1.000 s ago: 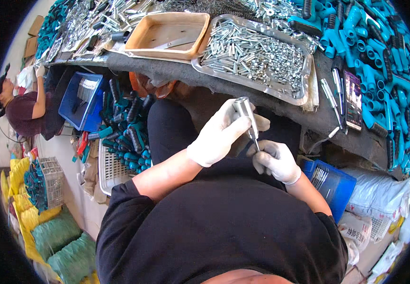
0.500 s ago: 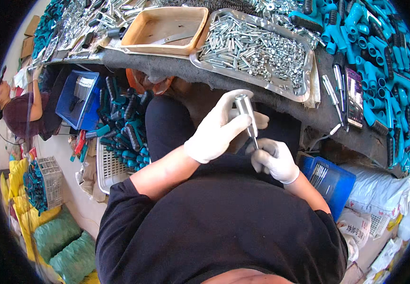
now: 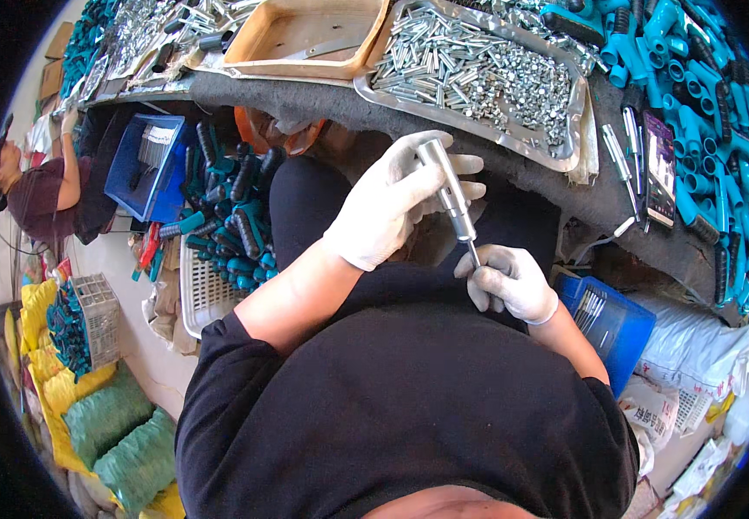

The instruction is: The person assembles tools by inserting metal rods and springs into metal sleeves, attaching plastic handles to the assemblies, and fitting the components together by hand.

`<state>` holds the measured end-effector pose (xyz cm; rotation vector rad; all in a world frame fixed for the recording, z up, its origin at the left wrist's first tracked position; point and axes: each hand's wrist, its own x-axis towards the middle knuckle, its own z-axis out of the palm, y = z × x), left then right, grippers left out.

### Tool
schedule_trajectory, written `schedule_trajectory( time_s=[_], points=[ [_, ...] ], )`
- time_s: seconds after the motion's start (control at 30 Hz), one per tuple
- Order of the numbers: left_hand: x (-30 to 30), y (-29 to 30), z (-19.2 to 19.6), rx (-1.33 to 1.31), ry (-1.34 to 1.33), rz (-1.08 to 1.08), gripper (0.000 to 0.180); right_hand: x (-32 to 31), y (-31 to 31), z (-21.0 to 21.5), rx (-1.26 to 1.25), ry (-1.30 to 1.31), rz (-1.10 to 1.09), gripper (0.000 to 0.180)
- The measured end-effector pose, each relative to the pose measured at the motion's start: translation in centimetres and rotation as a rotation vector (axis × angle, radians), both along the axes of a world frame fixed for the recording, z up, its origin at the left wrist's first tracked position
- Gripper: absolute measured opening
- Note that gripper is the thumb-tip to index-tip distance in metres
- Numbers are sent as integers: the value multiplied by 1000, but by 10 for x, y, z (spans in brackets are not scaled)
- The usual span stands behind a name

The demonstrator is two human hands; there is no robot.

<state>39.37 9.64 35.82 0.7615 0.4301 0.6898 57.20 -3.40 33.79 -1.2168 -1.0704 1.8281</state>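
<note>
Both my hands wear white gloves and meet on one silver metal cylinder, stepped at its lower end with a thin rod sticking out. My left hand is round the wide upper part, thumb along its near side and fingertips showing beyond it. The cylinder tilts, its top leaning left and away from me. Below it, my right hand pinches the thin rod between thumb and fingers. The rod's end is hidden inside the right glove.
Ahead, the bench carries a metal tray of small metal pins and a tan tray. Teal handles and a phone lie right. Blue bins and a white basket stand lower. Another person is far left.
The cylinder leans more and shows more of its stepped lower part. My left hand has moved slightly up and left; my right hand still pinches the rod. The whole view has shifted a little.
</note>
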Motion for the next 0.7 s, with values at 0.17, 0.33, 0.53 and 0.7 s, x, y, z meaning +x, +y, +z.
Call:
schedule_trajectory(
  time_s=[0.17, 0.33, 0.53, 0.7],
  points=[
    [-11, 15, 15, 179, 117, 241, 43, 10, -4, 2, -32, -49, 74, 31],
    [-33, 26, 36, 281, 415, 218, 26, 24, -11, 10, -3, -91, 69, 28],
    [-32, 22, 37, 565, 521, -81, 16, 25, -5, 20, 62, -103, 85, 26],
    [-27, 27, 51, 773, 743, -368, 10, 21, 3, 19, 303, -448, 250, 27]
  ],
)
